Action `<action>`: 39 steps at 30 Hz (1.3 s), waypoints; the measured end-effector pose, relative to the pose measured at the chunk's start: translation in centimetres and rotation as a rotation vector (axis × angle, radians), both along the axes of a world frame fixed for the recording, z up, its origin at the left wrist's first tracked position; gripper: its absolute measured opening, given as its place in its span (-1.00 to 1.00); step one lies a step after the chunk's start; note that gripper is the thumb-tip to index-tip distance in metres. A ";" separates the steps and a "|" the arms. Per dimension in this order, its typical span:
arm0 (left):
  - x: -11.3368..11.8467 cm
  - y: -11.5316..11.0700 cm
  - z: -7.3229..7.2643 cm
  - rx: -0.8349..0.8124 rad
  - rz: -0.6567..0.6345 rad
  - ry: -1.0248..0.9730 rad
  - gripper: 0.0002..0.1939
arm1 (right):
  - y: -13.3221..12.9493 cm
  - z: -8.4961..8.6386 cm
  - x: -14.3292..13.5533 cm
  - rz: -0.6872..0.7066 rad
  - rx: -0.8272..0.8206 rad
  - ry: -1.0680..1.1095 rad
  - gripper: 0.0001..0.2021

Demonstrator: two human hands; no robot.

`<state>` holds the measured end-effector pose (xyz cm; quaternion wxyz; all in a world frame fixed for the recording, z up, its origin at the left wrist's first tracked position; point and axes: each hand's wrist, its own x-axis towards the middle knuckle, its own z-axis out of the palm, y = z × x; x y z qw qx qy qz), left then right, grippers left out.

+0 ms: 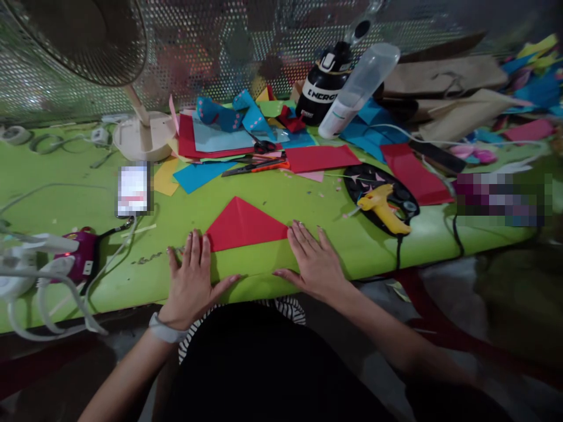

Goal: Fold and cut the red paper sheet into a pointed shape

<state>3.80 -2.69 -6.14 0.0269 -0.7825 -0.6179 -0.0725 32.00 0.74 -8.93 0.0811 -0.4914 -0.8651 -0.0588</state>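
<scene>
A sheet of red paper (246, 225), folded into a triangle, lies on the green table (185, 281) with its peak pointing away from me. A faint crease runs down from the peak. My left hand (191, 281) rests flat by the triangle's left corner, fingers stretched out and thumb turned inward. At the right corner lies my right hand (314, 258), also flat and open, its fingertips touching the paper's tip. Neither hand grips anything.
Behind the paper lie a box cutter (255, 167), scissors (264, 145) and coloured sheets. A yellow glue gun (385, 210) rests on a black palette (352, 173) at right. Left are a phone (132, 189), a fan (143, 132) and a purple power strip (79, 255) with cables.
</scene>
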 end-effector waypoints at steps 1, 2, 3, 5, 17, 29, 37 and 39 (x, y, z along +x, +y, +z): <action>-0.4 -0.2 0.0 0.002 0.002 0.001 0.00 | 0.0 0.0 0.0 0.000 0.000 0.002 -0.10; -0.7 -0.4 0.1 0.008 0.001 0.003 0.01 | 0.0 0.0 -0.1 0.001 -0.001 0.005 -0.10; -0.8 -0.5 0.2 0.015 0.004 0.005 0.02 | 0.0 0.0 -0.1 0.003 -0.001 0.007 -0.11; -0.4 -0.4 0.6 0.032 0.024 0.010 0.05 | 0.0 0.0 -0.2 0.005 0.005 0.008 -0.14; 10.2 2.8 -0.7 -0.136 -0.264 -0.038 0.13 | 0.0 -0.9 0.4 0.033 0.032 -0.007 -0.20; 0.8 -0.5 -0.7 0.045 -0.028 -0.018 0.18 | 0.0 -0.7 0.8 0.007 0.006 0.022 -0.19; -1.2 -1.0 -0.6 0.056 -0.076 0.012 0.17 | 1.5 3.3 0.9 -0.044 -0.018 0.214 -0.32; -1.0 -1.0 -0.8 0.075 -0.076 0.014 0.18 | 2.6 5.5 -0.9 -0.103 -0.109 0.338 -0.42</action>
